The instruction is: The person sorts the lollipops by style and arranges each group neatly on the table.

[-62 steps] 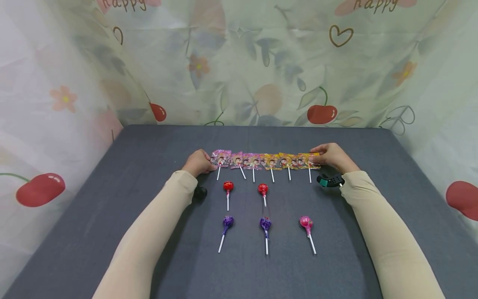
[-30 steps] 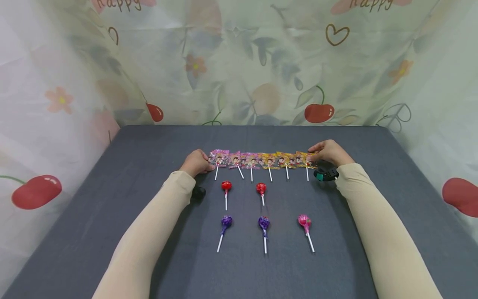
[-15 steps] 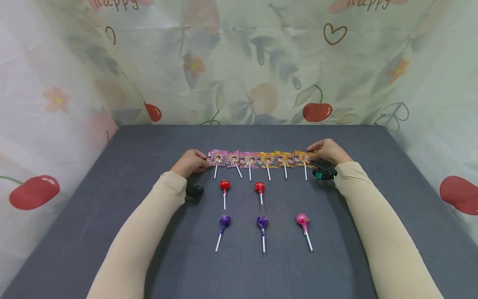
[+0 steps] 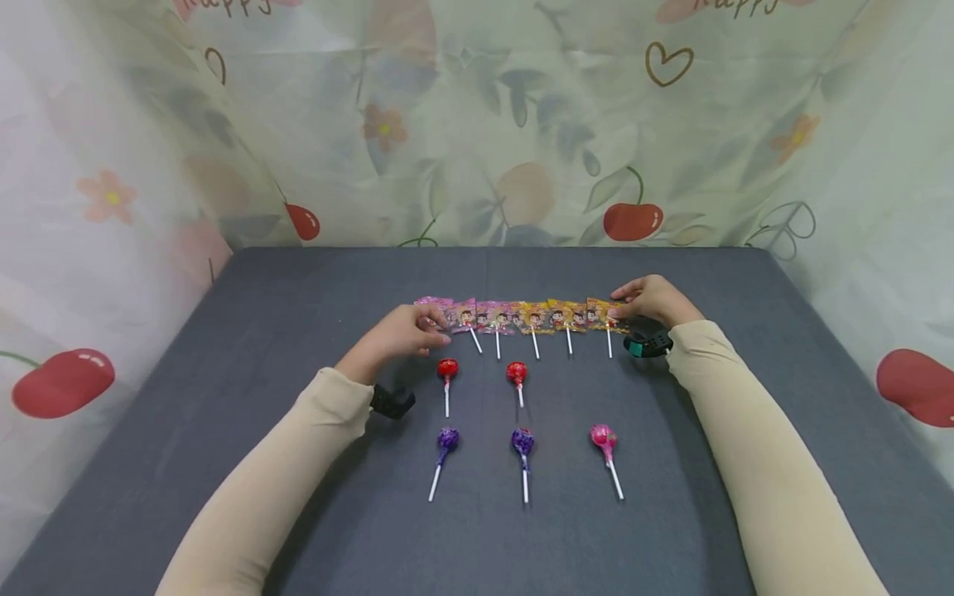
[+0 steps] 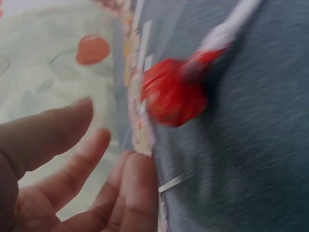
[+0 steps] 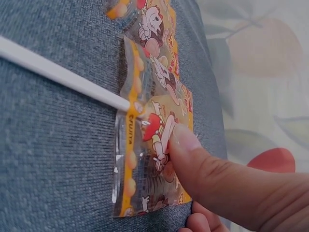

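A row of flat wrapped lollipops lies at the far side of the table, pink wrappers left and yellow wrappers right. My left hand (image 4: 406,333), fingers relaxed and apart, hovers over the leftmost pink-wrapped lollipop (image 4: 431,305), partly hiding it. The left wrist view shows nothing between thumb and fingers, with a red round lollipop (image 5: 175,92) nearby. At the row's right end my right hand (image 4: 659,302) holds the last yellow-wrapped lollipop (image 6: 147,145). Its thumb (image 6: 186,142) lies on the wrapper's face; the other fingers are mostly hidden behind the edge.
Two red round lollipops, the left one (image 4: 447,369) and the right one (image 4: 517,373), lie below the row. Nearer are two purple lollipops (image 4: 448,440) (image 4: 522,442) and a pink lollipop (image 4: 604,437). A printed curtain (image 4: 477,124) stands behind the grey table (image 4: 298,281).
My left hand has let go of the row's left end, first drawing slightly left, then moving right over the leftmost lollipop. The right hand stays on its lollipop. The view has shifted slightly.
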Demonstrator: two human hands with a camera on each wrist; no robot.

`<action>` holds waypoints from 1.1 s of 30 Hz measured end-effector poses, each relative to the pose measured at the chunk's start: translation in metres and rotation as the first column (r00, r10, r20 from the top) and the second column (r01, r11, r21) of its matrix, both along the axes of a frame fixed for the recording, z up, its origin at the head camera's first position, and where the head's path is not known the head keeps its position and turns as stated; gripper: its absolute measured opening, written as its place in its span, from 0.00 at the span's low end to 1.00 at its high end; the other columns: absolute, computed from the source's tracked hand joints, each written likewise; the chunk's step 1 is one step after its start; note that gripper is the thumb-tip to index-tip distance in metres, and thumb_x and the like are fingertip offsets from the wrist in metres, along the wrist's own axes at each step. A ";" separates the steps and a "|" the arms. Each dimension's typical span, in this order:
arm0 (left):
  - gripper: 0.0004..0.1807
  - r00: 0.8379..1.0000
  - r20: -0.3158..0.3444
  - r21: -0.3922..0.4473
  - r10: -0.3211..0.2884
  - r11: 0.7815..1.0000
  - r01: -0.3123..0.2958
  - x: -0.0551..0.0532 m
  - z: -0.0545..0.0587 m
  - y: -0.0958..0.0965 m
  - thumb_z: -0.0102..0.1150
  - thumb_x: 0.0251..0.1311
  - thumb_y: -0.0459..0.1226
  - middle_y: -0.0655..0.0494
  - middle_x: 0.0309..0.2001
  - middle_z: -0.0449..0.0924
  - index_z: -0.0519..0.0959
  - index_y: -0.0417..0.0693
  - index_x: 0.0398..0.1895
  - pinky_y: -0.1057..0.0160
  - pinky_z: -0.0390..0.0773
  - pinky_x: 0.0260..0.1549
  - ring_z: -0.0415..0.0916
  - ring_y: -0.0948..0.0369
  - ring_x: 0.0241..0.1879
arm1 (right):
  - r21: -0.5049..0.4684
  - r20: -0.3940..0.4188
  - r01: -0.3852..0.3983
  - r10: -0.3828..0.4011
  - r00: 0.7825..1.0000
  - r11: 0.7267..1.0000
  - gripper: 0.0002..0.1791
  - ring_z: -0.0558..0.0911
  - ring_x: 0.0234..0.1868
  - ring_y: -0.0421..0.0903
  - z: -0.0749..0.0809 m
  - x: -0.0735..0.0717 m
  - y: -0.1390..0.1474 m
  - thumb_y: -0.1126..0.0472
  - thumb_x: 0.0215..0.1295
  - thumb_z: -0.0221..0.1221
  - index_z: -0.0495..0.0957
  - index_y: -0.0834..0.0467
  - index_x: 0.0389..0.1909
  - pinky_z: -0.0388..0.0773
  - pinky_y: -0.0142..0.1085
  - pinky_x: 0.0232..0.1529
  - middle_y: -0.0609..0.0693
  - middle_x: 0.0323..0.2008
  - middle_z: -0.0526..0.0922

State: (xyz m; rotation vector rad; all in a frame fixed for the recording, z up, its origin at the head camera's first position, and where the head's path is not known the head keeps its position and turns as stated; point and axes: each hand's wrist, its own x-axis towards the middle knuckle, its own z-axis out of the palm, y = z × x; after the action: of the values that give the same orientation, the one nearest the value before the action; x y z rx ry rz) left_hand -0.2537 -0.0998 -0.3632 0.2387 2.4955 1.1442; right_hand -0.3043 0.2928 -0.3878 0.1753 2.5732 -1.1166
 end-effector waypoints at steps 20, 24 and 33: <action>0.13 0.991 -0.085 0.001 -0.099 0.995 0.099 0.027 -0.025 0.015 0.69 0.54 0.32 0.50 0.39 0.81 0.83 0.43 0.44 0.65 0.75 0.33 0.76 0.60 0.35 | 0.026 -0.010 0.006 -0.006 1.000 1.000 0.24 0.67 0.59 0.58 -0.001 -0.001 0.000 0.61 0.64 0.63 0.73 0.66 0.58 0.63 0.52 0.64 0.66 0.61 0.68; 0.14 0.986 -0.086 0.061 -0.140 0.988 0.145 0.029 -0.029 0.020 0.70 0.52 0.31 0.50 0.37 0.81 0.82 0.40 0.43 0.67 0.74 0.32 0.76 0.63 0.33 | 0.033 -0.003 0.017 -0.017 1.000 0.999 0.24 0.67 0.59 0.58 -0.001 -0.002 0.000 0.61 0.64 0.63 0.73 0.65 0.59 0.63 0.52 0.65 0.66 0.61 0.68; 0.14 0.980 -0.077 -0.015 -0.186 0.983 0.185 0.031 -0.032 0.023 0.72 0.49 0.32 0.53 0.34 0.83 0.83 0.41 0.41 0.69 0.73 0.31 0.74 0.65 0.30 | 0.038 0.008 0.007 -0.008 1.000 0.999 0.25 0.67 0.60 0.58 0.001 -0.002 -0.001 0.61 0.64 0.63 0.73 0.66 0.59 0.62 0.52 0.65 0.67 0.62 0.67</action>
State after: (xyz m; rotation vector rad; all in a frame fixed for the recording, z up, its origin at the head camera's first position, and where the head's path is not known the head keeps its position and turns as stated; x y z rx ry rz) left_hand -0.2227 -0.0766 -0.3950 0.5117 2.4819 1.0676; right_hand -0.3065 0.2913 -0.3873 0.1981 2.5899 -1.0683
